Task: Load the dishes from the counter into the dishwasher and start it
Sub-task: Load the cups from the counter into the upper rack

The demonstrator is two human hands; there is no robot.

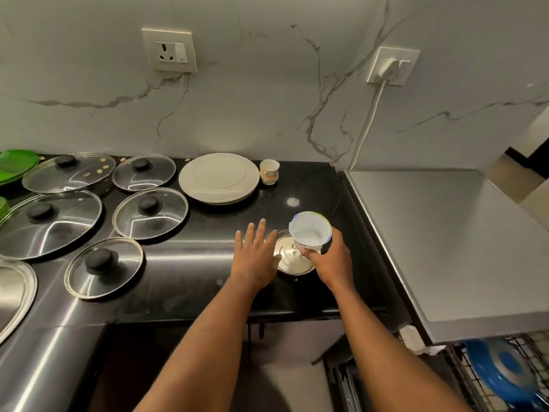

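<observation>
My right hand [330, 261] grips a white cup [310, 231] with a bluish rim, held just above a small steel bowl [292, 263] on the black counter [208, 292]. My left hand [257, 252] is spread flat with straight fingers, its fingertips at the bowl's left rim. Farther back lie stacked white plates [219, 177] and a small patterned cup [269, 171]. Several glass lids with black knobs [150, 212] cover the counter's left side. The dishwasher rack [499, 379] shows at the bottom right, holding a blue plate [505, 373].
The grey dishwasher top [439, 248] adjoins the counter on the right. Green plates [15, 166] sit at the far left, a steel plate [15, 292] at the left edge. A white cable [368, 123] runs down the marble wall from a plugged socket [392, 66].
</observation>
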